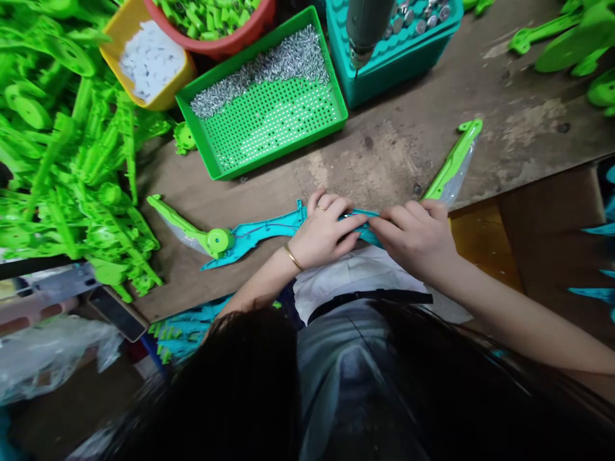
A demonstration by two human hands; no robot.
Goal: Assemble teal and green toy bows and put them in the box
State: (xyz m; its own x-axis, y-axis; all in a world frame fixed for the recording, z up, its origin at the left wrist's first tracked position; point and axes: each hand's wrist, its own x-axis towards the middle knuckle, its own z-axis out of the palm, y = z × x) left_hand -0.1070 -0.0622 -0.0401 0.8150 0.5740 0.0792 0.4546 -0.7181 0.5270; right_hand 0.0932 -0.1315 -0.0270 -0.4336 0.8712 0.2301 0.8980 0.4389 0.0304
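A long toy piece lies across the wooden bench near its front edge: a turquoise middle section (262,232) with bright green ends, one at the left (180,223) and one angled up at the right (454,159). My left hand (324,232) rests on the turquoise middle, fingers curled and pressing on it. My right hand (416,235) meets it from the right, fingertips pinched on the same turquoise part. A thin wire runs along the turquoise section. My hands hide the centre of the piece.
A green perforated tray (331,121) holding several small metal screws sits behind the piece. A heap of green plastic parts (72,160) fills the left. A yellow tub (125,25), a red bowl (240,42), a teal tray (398,64) and a hanging screwdriver (365,29) stand at the back.
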